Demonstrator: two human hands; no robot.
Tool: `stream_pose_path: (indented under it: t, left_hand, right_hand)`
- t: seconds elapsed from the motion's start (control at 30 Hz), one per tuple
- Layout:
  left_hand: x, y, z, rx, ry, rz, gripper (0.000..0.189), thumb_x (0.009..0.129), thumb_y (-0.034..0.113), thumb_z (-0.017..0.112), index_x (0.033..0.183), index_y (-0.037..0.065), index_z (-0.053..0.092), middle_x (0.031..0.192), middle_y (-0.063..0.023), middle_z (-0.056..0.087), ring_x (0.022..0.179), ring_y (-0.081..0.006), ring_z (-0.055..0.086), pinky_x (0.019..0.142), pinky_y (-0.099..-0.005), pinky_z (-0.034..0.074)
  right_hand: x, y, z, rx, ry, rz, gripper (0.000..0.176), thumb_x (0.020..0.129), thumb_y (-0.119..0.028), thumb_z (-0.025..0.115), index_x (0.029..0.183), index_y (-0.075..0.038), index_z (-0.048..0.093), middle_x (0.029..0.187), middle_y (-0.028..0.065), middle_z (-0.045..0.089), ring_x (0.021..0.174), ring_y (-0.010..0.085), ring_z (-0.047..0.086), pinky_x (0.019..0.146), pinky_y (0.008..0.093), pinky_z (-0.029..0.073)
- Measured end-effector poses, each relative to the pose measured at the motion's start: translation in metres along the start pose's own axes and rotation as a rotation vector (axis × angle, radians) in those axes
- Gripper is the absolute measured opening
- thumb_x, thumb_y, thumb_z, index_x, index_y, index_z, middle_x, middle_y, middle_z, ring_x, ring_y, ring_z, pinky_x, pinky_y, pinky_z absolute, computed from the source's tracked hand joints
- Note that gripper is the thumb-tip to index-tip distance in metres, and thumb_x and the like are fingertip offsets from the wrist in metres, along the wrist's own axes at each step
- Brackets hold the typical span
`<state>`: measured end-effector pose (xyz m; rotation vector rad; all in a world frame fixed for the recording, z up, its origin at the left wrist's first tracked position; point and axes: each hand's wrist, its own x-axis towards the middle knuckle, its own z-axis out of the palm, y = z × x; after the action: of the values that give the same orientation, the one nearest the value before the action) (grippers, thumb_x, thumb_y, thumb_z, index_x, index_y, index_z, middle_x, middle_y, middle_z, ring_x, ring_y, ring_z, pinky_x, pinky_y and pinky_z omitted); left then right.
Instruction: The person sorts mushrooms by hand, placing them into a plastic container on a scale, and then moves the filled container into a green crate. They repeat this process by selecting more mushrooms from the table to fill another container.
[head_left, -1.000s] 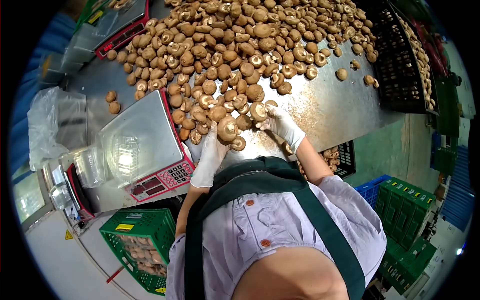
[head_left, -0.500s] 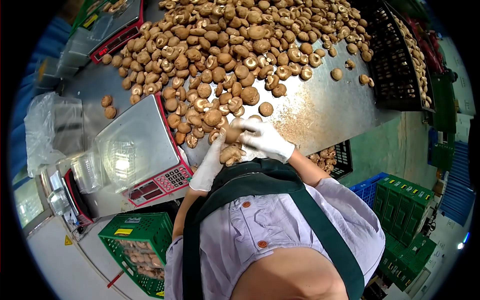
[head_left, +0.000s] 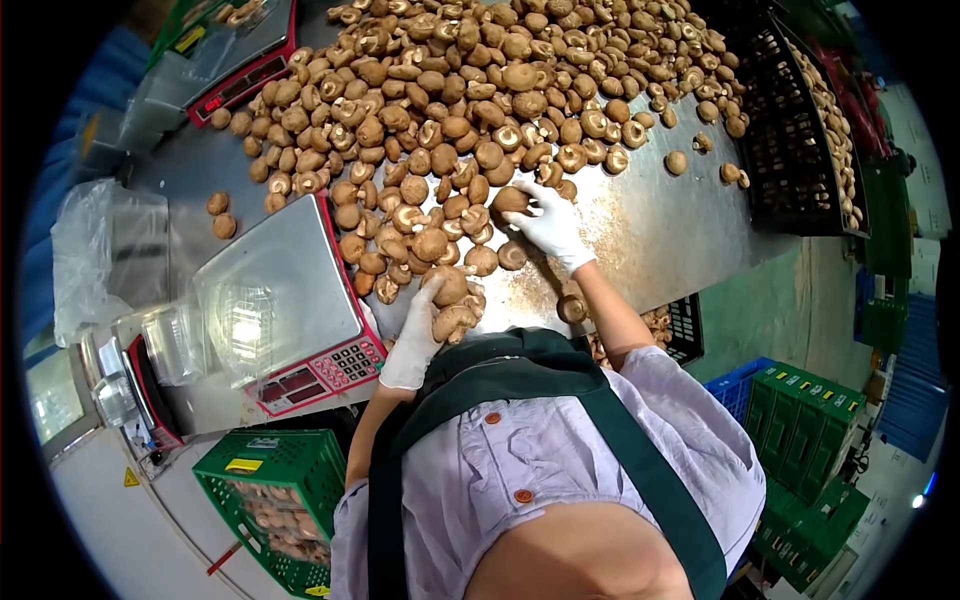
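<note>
Left hand (head_left: 412,345), white-gloved: grip is curling shut around a handful of mushrooms (head_left: 447,300) – several brown caps stacked in the palm, held just above the near edge of the worktop (head_left: 660,220).

Right hand (head_left: 548,228), also gloved: reaching forward, fingers lying against a large mushroom (head_left: 510,200) at the near fringe of the pile (head_left: 470,90). Whether the grip is pinching it or only touching it, cannot tell.

Change: half a second ago both hands were meeting close to the body over one mushroom. Now the right one is out at the pile while the left is keeping the bunch. Judgement – gathering is mid-way, the handful being built up one cap at a time.

Outward: a scale (head_left: 270,290) is sitting just left of the left hand, its pan bare, its red keypad (head_left: 345,362) facing the person. A black crate (head_left: 790,150) with more mushrooms is standing at the right end.

Writing: display digits on the scale are too small to read. A green crate (head_left: 275,470) below is carrying a yellow label (head_left: 245,465), text illegible. No brand is showing.
</note>
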<state>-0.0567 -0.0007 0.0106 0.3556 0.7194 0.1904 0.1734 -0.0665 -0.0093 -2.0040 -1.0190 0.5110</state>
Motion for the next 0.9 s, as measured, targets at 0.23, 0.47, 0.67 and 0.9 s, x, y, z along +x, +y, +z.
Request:
stream_pose_path:
  t: [0.23, 0.47, 0.67, 0.9]
  left_hand:
    - [0.002, 0.006, 0.005, -0.073, 0.108, -0.019, 0.056, 0.092, 0.05, 0.037, 0.107, -0.002, 0.049, 0.085, -0.0164, 0.058, 0.067, -0.0245, 0.061, 0.048, -0.0261, 0.051]
    - [0.011, 0.001, -0.007, -0.103, 0.089, -0.027, 0.052, 0.092, 0.044, 0.037, 0.112, -0.002, 0.047, 0.092, -0.0163, 0.056, 0.075, -0.0251, 0.06, 0.056, -0.0301, 0.053]
    - [0.005, 0.005, 0.008, -0.238, -0.003, -0.101, 0.055, 0.092, 0.045, 0.037, 0.121, -0.001, 0.043, 0.095, -0.0168, 0.053, 0.077, -0.0264, 0.058, 0.06, -0.0361, 0.051]
    - [0.003, 0.005, 0.0, -0.08, 0.003, -0.078, 0.054, 0.092, 0.046, 0.036, 0.121, 0.001, 0.047, 0.093, -0.0145, 0.057, 0.071, -0.0231, 0.059, 0.052, -0.0297, 0.049]
  right_hand:
    - [-0.037, 0.023, -0.066, -0.115, 0.218, 0.248, 0.042, 0.07, -0.024, 0.073, 0.108, -0.007, 0.062, 0.097, 0.0145, 0.066, 0.09, 0.0235, 0.064, 0.083, 0.0318, 0.049]
    - [-0.091, 0.06, -0.181, -0.887, -0.515, 0.767, 0.042, 0.069, -0.04, 0.063, 0.095, -0.008, 0.068, 0.091, 0.0182, 0.066, 0.085, 0.0316, 0.064, 0.077, 0.0367, 0.05]
    - [-0.098, 0.065, -0.18, -0.807, -0.405, 0.641, 0.038, 0.074, -0.039, 0.062, 0.093, -0.006, 0.068, 0.092, 0.0162, 0.066, 0.087, 0.0308, 0.063, 0.076, 0.0376, 0.05]
    - [-0.018, 0.021, -0.05, -0.296, 0.004, 0.01, 0.032, 0.078, -0.026, 0.062, 0.104, -0.009, 0.063, 0.094, 0.0156, 0.065, 0.086, 0.0319, 0.062, 0.075, 0.039, 0.049]
